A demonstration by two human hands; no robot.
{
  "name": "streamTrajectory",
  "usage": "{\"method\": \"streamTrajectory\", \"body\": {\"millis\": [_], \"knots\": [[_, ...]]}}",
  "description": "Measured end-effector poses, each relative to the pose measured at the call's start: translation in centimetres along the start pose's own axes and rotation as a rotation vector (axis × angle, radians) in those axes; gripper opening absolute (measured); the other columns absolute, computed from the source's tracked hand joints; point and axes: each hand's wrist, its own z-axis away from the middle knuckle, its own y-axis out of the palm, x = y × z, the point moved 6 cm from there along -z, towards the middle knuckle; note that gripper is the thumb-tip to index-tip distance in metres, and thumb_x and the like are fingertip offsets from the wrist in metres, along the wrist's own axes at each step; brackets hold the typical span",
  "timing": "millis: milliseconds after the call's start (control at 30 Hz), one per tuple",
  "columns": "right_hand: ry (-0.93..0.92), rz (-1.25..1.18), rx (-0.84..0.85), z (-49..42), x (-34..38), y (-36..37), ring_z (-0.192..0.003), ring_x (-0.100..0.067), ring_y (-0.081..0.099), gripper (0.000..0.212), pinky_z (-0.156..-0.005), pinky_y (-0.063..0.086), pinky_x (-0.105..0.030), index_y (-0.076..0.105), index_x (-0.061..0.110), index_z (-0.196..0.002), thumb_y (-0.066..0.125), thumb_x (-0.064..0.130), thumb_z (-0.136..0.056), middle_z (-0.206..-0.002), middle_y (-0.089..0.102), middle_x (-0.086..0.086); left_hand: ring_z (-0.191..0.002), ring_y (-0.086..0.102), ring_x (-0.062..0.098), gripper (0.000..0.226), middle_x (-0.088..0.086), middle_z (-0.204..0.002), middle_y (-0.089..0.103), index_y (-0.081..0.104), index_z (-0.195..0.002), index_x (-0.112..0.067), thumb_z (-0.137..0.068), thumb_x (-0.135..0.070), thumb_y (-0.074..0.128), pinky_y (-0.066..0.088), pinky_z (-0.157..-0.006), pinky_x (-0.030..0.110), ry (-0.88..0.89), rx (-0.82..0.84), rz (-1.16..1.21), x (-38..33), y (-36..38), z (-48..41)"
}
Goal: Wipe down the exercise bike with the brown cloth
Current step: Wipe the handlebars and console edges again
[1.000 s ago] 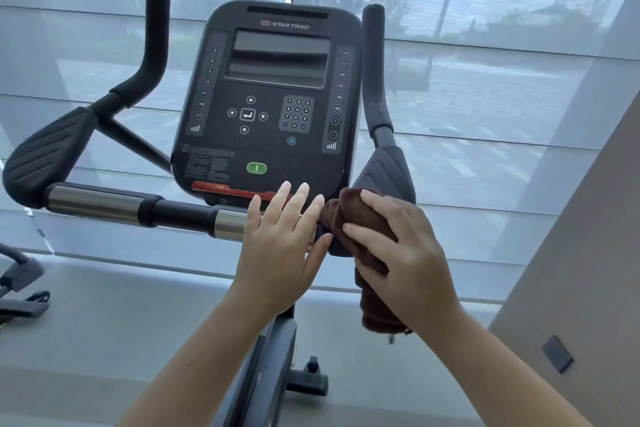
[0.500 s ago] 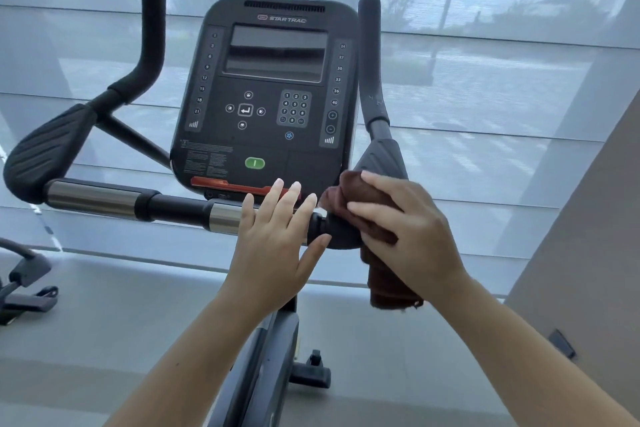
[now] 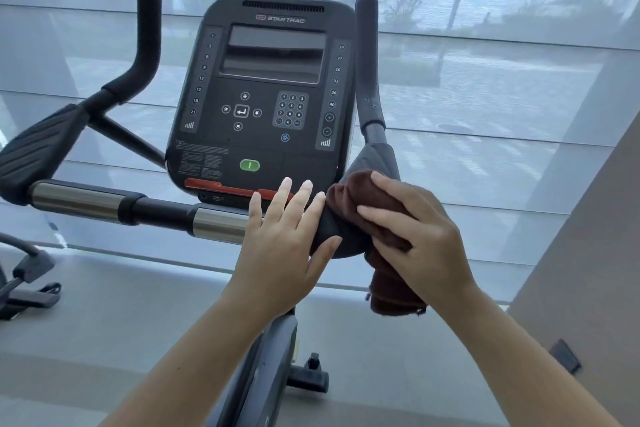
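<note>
Chrome and black, the handlebar [image 3: 79, 199] of the exercise bike [image 3: 272, 354] runs below the console [image 3: 270, 87]. At its right bend the brown cloth [image 3: 348, 196] is bunched over the bar, loose end hanging down. The right hand [image 3: 415, 239] grips it, fingers curled over the fabric. The left hand [image 3: 284, 250] rests on the bar just beside, 4 fingers straight, thumb under the black grip.

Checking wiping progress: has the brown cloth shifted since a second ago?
Yes. The brown cloth has slid slightly right, away from the console, uncovering more of the black grip.
</note>
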Motion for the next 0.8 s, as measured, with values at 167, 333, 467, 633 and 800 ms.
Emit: {"method": "streamTrajectory", "body": {"millis": [167, 333, 467, 633, 800], "knots": [[0.192, -0.091, 0.141, -6.2, -4.1, 0.5, -0.113, -0.02, 0.055, 0.029, -0.101, 0.038, -0.027, 0.071, 0.011, -0.099, 0.068, -0.002, -0.073, -0.123, 0.06, -0.002, -0.128, 0.04, 0.037, 0.057, 0.015, -0.134, 0.051, 0.054, -0.126, -0.006, -0.09, -0.043, 0.031, 0.027, -0.099, 0.062, 0.044, -0.008, -0.039, -0.7, -0.4, -0.6], [0.155, -0.11, 0.132, -4.8, -4.2, 0.1, -0.113, -0.019, 0.054, 0.028, -0.101, 0.039, -0.028, 0.072, 0.011, -0.098, 0.067, -0.001, -0.074, -0.125, 0.058, -0.001, -0.13, 0.037, 0.035, 0.056, 0.008, -0.137, 0.048, 0.052, -0.128, -0.009, -0.089, -0.044, 0.031, 0.025, -0.101, 0.062, 0.045, -0.015, -0.035, -2.1, -0.6, -1.6], [0.097, -0.139, -0.034, 0.1, -3.4, -0.9, -0.111, -0.016, 0.053, 0.027, -0.098, 0.039, -0.021, 0.072, 0.013, -0.098, 0.065, 0.005, -0.073, -0.124, 0.056, 0.001, -0.13, 0.038, 0.034, 0.056, 0.007, -0.138, 0.048, 0.052, -0.128, -0.009, -0.089, -0.043, 0.031, 0.025, -0.1, 0.061, 0.047, -0.024, -0.046, -2.5, -0.6, -2.2], [0.212, -0.199, 0.019, -5.6, -7.9, 0.0, -0.11, -0.02, 0.058, 0.028, -0.098, 0.042, -0.03, 0.071, 0.012, -0.099, 0.067, -0.002, -0.075, -0.118, 0.062, -0.005, -0.129, 0.039, 0.034, 0.055, 0.006, -0.137, 0.048, 0.054, -0.127, -0.009, -0.089, -0.043, 0.032, 0.027, -0.099, 0.062, 0.036, -0.005, -0.072, -3.1, -0.1, -2.6], [0.222, -0.208, 0.071, -7.8, -9.4, 0.8, -0.109, -0.015, 0.057, 0.028, -0.097, 0.041, -0.023, 0.071, 0.012, -0.098, 0.065, -0.003, -0.075, -0.117, 0.063, -0.002, -0.129, 0.039, 0.032, 0.051, 0.002, -0.137, 0.049, 0.056, -0.125, -0.011, -0.089, -0.039, 0.032, 0.025, -0.101, 0.06, 0.011, -0.005, -0.066, -3.9, 0.4, -3.1]]}}
